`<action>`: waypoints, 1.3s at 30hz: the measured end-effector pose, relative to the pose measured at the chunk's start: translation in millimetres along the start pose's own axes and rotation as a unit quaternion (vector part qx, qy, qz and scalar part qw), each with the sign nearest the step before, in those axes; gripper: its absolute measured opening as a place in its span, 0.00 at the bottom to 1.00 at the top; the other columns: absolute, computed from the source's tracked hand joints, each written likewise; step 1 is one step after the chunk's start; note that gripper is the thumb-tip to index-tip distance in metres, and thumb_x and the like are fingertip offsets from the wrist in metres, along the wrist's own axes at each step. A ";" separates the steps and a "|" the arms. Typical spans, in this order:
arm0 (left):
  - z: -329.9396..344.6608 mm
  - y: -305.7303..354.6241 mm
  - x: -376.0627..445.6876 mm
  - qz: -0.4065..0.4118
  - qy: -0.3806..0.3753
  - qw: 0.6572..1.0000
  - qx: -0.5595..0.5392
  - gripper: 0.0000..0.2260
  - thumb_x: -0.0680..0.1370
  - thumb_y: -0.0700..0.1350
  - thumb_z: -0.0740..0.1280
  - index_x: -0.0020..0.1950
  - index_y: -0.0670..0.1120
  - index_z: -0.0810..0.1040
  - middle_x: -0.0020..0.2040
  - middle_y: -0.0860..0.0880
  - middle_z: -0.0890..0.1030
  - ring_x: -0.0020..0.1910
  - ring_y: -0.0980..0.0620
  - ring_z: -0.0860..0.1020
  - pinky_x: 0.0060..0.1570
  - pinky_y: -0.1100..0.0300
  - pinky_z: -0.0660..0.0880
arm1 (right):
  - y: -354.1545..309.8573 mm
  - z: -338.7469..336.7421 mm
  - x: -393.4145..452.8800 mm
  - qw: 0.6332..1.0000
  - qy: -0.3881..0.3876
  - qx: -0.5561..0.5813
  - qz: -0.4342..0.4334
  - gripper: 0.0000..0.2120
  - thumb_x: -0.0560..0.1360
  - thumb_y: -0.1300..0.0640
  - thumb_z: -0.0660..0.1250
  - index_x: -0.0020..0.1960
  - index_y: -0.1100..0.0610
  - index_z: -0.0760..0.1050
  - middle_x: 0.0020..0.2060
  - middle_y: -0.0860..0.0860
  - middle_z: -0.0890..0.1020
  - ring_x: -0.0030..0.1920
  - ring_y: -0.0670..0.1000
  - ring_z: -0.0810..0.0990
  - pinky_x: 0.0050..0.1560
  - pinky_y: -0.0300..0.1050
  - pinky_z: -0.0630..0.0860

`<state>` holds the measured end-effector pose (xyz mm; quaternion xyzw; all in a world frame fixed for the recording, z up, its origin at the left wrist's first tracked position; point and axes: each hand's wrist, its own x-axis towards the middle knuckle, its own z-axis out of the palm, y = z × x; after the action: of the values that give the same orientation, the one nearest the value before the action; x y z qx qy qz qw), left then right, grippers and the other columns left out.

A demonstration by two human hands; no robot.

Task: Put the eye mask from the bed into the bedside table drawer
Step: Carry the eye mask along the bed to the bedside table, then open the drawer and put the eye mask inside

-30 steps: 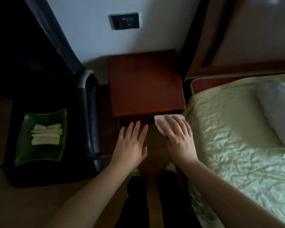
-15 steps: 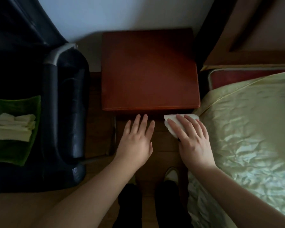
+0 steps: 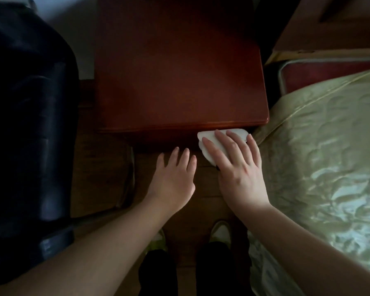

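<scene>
Both hands nearer table; white folded eye mask (image 3: 209, 139).

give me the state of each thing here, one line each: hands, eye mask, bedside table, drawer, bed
left hand: empty, fingers spread, palm down just below the table front
right hand: grip on the eye mask
eye mask: off the bed, held at the table's front edge
bedside table: top bare
drawer: front hidden under the tabletop, cannot tell if open
bed: covered in a crinkled pale spread
</scene>
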<state>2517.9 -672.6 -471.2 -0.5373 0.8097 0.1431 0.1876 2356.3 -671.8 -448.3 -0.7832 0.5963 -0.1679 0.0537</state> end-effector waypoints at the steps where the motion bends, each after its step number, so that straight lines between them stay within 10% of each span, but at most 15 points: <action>1: 2.9 -2.1 6.8 -0.006 0.006 1.000 -0.015 0.27 0.81 0.53 0.54 0.78 0.46 0.54 0.79 0.45 0.56 0.77 0.44 0.54 0.73 0.41 0.57 | 1.9 2.5 -2.1 1.000 0.000 0.001 0.004 0.26 0.75 0.67 0.58 0.71 0.53 0.72 0.66 0.56 0.76 0.68 0.58 0.71 0.75 0.57 0.54; 5: 10.4 -9.9 37.3 -0.135 0.006 0.952 -0.275 0.23 0.81 0.51 0.56 0.76 0.49 0.61 0.76 0.48 0.64 0.74 0.48 0.63 0.68 0.51 0.64 | 7.1 8.6 -9.1 1.000 0.005 0.008 0.025 0.28 0.74 0.70 0.62 0.71 0.53 0.71 0.67 0.56 0.75 0.69 0.58 0.70 0.75 0.57 0.54; 10: 14.3 -15.2 79.3 -0.378 -0.050 0.615 -0.691 0.22 0.80 0.38 0.58 0.74 0.49 0.67 0.67 0.47 0.74 0.64 0.48 0.73 0.63 0.58 0.69 | 12.5 15.1 -15.8 1.000 0.005 0.014 0.026 0.30 0.72 0.72 0.66 0.71 0.53 0.71 0.66 0.56 0.75 0.69 0.59 0.70 0.75 0.58 0.55; 14: 6.0 -19.3 104.5 -0.399 -0.070 0.490 -0.771 0.23 0.80 0.31 0.56 0.74 0.46 0.65 0.72 0.45 0.70 0.70 0.48 0.70 0.56 0.57 0.74 | 18.1 16.9 -13.0 1.000 -0.006 0.015 0.023 0.29 0.72 0.71 0.66 0.71 0.53 0.71 0.66 0.56 0.75 0.69 0.59 0.70 0.74 0.59 0.55; 25: 13.7 -27.3 107.7 -0.300 -0.039 0.397 -0.867 0.26 0.78 0.27 0.45 0.75 0.38 0.59 0.74 0.39 0.65 0.74 0.43 0.64 0.72 0.47 0.61 | 21.8 14.0 -3.4 0.998 -0.006 0.017 0.058 0.30 0.70 0.72 0.67 0.69 0.53 0.73 0.66 0.55 0.76 0.70 0.58 0.71 0.74 0.60 0.57; 39: 44.3 -36.1 113.7 -0.294 -0.030 0.388 -0.873 0.17 0.72 0.30 0.51 0.50 0.45 0.75 0.61 0.48 0.78 0.65 0.49 0.73 0.67 0.45 0.65 | 17.0 19.4 -1.3 0.997 0.004 0.026 0.067 0.29 0.69 0.74 0.66 0.68 0.56 0.74 0.65 0.58 0.76 0.69 0.61 0.71 0.73 0.63 0.59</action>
<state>2517.8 -760.1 -563.7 -0.6061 0.0252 0.7235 -0.3294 2346.8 -677.6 -471.6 -0.7393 0.6428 -0.1826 0.0826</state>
